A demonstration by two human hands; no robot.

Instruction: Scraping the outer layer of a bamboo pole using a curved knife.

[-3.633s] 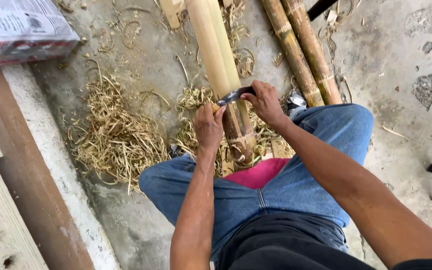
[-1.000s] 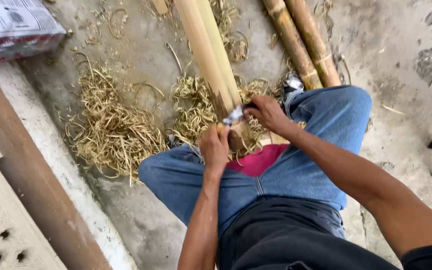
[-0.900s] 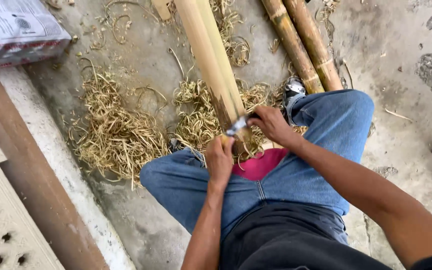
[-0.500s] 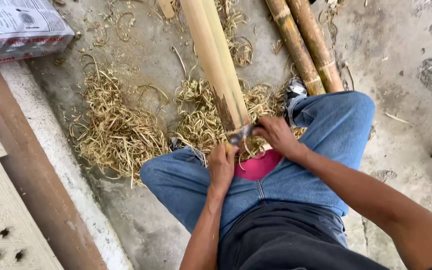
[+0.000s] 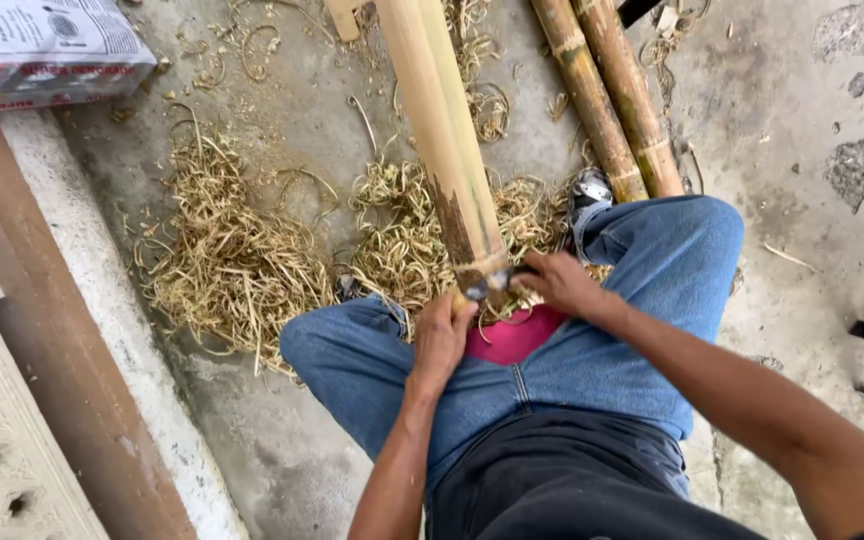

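Observation:
A long pale bamboo pole (image 5: 444, 140) runs from the top of the view down to my lap, its near end darker and unpeeled. Across that end lies a small metal scraping blade (image 5: 500, 284), held at both ends. My left hand (image 5: 441, 335) grips its left end, and my right hand (image 5: 562, 285) grips the right end. Both hands sit just above a pink cloth (image 5: 512, 338) between my knees. I am sitting in blue jeans (image 5: 652, 290).
Heaps of curled bamboo shavings (image 5: 222, 260) cover the concrete floor ahead and to the left. Two unpeeled bamboo poles (image 5: 612, 95) lie at upper right. A printed sack (image 5: 42, 45) rests at top left, beside a concrete ledge (image 5: 102, 300) and a patterned white block (image 5: 2, 440).
Over the last seconds both hands have drawn the blade along the pole toward my lap, from farther up the pole to its near end.

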